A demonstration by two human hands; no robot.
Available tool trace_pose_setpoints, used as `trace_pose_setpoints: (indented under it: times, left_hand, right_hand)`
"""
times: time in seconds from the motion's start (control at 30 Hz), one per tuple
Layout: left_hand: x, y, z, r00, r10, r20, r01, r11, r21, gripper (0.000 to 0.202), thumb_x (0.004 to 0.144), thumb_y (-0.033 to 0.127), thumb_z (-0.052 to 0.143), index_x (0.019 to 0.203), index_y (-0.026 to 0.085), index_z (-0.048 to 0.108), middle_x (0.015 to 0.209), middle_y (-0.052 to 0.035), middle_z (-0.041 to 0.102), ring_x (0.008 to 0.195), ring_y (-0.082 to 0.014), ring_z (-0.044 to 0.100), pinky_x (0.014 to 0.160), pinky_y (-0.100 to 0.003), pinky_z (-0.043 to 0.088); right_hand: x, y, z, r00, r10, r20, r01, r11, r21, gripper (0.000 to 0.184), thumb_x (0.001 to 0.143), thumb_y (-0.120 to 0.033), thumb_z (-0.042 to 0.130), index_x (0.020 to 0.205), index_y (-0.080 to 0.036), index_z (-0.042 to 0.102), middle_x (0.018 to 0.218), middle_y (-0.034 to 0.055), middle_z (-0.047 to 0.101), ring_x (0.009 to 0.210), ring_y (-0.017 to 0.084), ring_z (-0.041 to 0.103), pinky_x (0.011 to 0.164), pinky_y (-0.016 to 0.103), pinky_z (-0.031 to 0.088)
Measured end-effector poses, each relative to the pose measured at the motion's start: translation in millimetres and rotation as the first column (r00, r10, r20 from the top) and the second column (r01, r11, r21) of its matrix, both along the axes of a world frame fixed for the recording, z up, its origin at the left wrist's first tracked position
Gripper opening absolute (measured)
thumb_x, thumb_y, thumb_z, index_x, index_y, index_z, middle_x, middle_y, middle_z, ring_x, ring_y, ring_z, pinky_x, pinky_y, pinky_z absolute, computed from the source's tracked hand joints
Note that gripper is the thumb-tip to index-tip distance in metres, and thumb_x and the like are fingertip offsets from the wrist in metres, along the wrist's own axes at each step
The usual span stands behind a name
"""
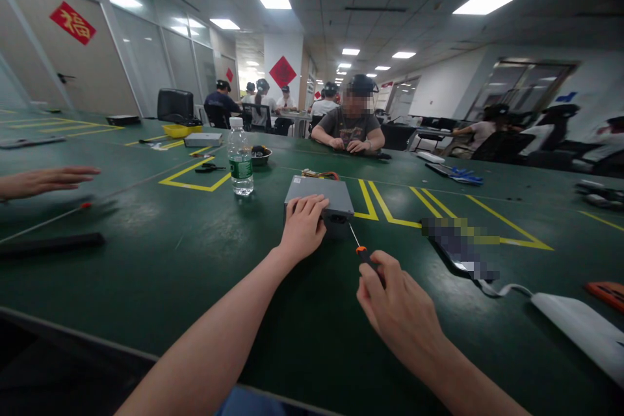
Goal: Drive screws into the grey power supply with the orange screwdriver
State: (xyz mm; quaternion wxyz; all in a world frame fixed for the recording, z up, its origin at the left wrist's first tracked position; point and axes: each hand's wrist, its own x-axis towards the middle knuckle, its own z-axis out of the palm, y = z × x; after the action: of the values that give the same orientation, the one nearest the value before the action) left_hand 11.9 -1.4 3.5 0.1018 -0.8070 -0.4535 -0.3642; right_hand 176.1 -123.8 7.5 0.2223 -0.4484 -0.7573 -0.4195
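Plainly, the left hand [303,226] lay half open over the metal box [334,191]; at the box's five o'clock, the right hand [397,302] curled closed around a screwdriver [361,251].

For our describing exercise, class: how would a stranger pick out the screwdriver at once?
On the green table, find the grey metal box near the centre. Just nearer the camera, the right grip holds the screwdriver. Unlike that bulky box, it is slim, with an orange collar and thin metal shaft.
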Motion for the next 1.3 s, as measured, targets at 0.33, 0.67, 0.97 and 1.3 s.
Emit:
trace_pose_setpoints:
  times: [0.33,0.67,0.97,1.3]
  left_hand:
    - [0,-1,0.8,1.0,-0.005,0.005,0.005,1.0,-0.003,0.04,0.079,0.018,0.045,0.118,0.024,0.046,0.128,-0.0017,0.05,0.12,-0.0194,0.039,0.104,-0.04,0.022]
    - [0,0,-0.6,1.0,-0.005,0.005,0.005,1.0,0.002,0.04,0.078,0.017,0.045,0.118,0.024,0.046,0.128,-0.0011,0.049,0.121,-0.0186,0.038,0.104,-0.039,0.021]
    - [0,-2,1.5,1.0,0.0,0.001,0.0,1.0,-0.022,0.041,0.078,0.018,0.045,0.118,0.024,0.046,0.128,-0.0017,0.049,0.121,-0.0199,0.038,0.104,-0.04,0.021]
    - [0,-1,0.9,1.0,-0.002,0.002,0.002,1.0,-0.012,0.041,0.078,0.018,0.045,0.118,0.025,0.046,0.129,-0.0012,0.049,0.121,-0.0193,0.038,0.104,-0.04,0.022]
  right_hand:
    - [17,2,1.5,0.999,0.022,0.044,-0.024,0.999,0.046,0.016,0.083,-0.018,0.053,0.098,-0.018,0.057,0.084,0.003,0.061,0.058,0.009,0.048,0.057,0.023,0.032]
    - [4,1,-0.8,0.999,0.041,0.019,-0.041,0.999,0.006,0.015,0.084,-0.012,0.041,0.092,-0.015,0.053,0.093,0.0087,0.06,0.06,0.01,0.052,0.057,0.022,0.036]
    - [11,2,5.5,1.0,-0.004,-0.013,0.004,1.0,0.027,0.014,0.084,-0.027,0.052,0.093,-0.017,0.056,0.082,0.0023,0.061,0.055,0.009,0.05,0.053,0.023,0.034]
    - [5,2,-0.4,0.991,0.131,0.033,-0.129,0.99,-0.064,0.028,0.082,-0.003,0.037,0.106,-0.011,0.05,0.11,0.016,0.056,0.098,0.019,0.057,0.071,0.025,0.048]
